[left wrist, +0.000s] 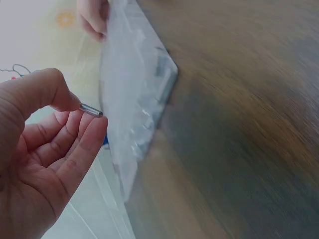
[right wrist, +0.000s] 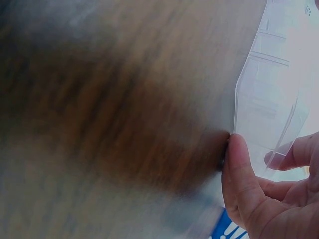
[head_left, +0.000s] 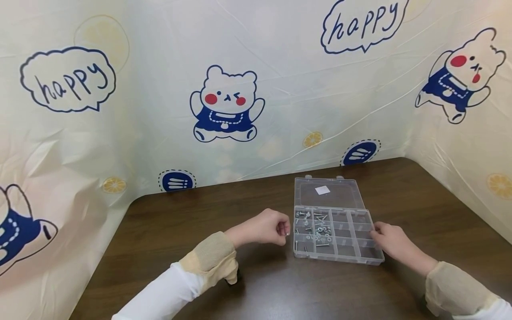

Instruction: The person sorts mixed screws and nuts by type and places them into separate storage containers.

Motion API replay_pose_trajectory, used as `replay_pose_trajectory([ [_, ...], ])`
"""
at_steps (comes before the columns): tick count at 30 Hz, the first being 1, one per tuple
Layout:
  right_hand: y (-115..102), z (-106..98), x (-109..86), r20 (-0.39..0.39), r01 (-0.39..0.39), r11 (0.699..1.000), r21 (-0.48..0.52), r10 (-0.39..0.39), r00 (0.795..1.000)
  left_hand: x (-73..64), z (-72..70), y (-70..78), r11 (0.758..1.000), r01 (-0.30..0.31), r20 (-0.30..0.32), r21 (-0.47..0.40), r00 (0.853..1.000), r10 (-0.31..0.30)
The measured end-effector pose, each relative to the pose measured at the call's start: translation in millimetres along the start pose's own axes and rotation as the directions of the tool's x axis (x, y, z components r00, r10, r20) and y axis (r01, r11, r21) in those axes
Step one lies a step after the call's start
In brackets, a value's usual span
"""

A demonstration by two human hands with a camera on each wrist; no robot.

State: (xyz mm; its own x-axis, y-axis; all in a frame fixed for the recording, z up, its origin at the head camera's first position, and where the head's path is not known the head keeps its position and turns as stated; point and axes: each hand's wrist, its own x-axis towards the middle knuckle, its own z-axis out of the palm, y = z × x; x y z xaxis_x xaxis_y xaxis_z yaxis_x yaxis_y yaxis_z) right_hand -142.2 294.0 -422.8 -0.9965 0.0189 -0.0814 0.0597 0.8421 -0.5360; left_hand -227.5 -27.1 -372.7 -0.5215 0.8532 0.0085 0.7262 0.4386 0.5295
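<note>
A clear plastic compartment box lies on the table with its lid folded back. Screws, nuts and washers are scattered in its left and middle-left compartments; those on the right look bare. Just left of the box, my left hand pinches a short metal rod between thumb and finger. Only one end of the rod shows, so its exact kind cannot be told. My right hand grips the box's right wall, the thumb over the rim and fingers along the outside.
The dark wooden table extends around the box. Printed cloth hangs behind it and at both sides. A small white label sits on the lid. Something dark shows under the left wrist's beige cuff.
</note>
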Motion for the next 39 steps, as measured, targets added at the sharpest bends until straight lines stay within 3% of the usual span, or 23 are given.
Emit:
replay_pose_trajectory([
  [7, 0.6, 0.2, -1.0, -0.015, 0.011, 1.000, -0.018, -0.012, 1.000, 18.4, 4.5, 15.6, 0.999, -0.015, -0.021, -0.042, 1.000, 0.014],
  [14, 2.4, 1.4, -0.4, -0.034, 0.024, 0.999, -0.033, -0.025, 0.999, 35.0, 12.7, 28.1, 0.996, 0.004, 0.001, -0.087, 1.000, -0.004],
  [23, 1.2, 0.9, -0.1, -0.024, 0.011, 1.000, -0.014, -0.011, 1.000, 50.7, 26.2, 35.5, 0.992, -0.007, -0.005, -0.122, 1.000, 0.007],
  [31, 0.1, 0.9, 0.0, -0.006, 0.003, 1.000, 0.011, -0.003, 1.000, 56.0, 34.2, 33.8, 0.996, 0.012, -0.044, -0.093, 0.999, -0.016],
  [39, -0.2, 1.1, -0.3, -0.023, 0.013, 1.000, -0.016, -0.013, 1.000, 46.1, 26.2, 30.9, 0.997, 0.005, -0.025, -0.075, 1.000, -0.007],
])
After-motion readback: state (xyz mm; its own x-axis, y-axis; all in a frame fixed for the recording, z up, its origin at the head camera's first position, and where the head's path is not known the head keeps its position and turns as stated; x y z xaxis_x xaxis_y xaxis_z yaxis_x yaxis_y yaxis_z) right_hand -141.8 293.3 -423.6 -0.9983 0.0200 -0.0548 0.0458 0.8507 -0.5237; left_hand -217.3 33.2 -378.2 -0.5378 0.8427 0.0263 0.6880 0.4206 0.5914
